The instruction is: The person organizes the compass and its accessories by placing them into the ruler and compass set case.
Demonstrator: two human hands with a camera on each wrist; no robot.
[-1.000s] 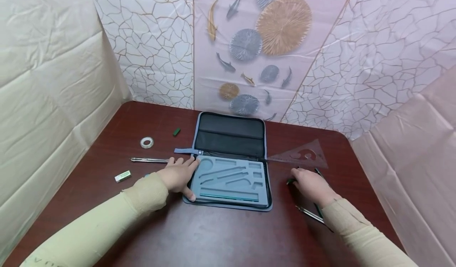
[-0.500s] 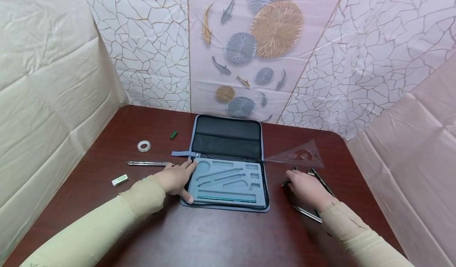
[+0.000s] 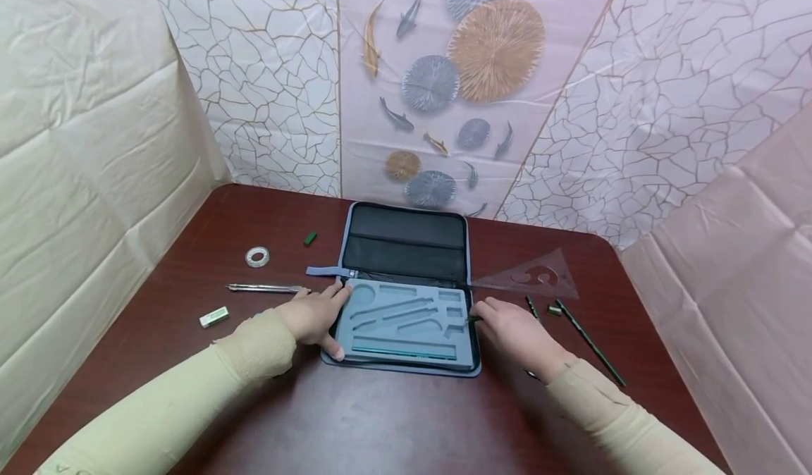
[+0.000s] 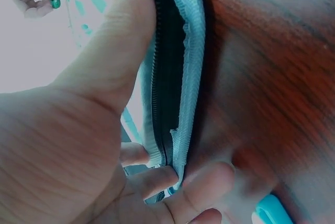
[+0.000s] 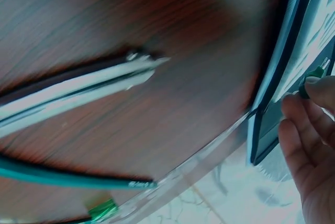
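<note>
A zip case lies unfolded on the table, with a light-blue foam insert in its near half. A teal pencil lies in the insert's front slot. My left hand rests spread on the case's left edge, thumb at the front corner, fingers across the zipper. At the insert's right edge, my right hand pinches a small green piece with a metal tip between thumb and fingers, close to the small cutouts.
Right of the case lie a clear set square, a green pencil, a small sharpener and a silver compass. On the left are an eraser, a tape roll, a metal compass and a green block.
My right hand has moved left from the table to the case's right edge, carrying the small green piece. My left hand stays on the case's left edge.
</note>
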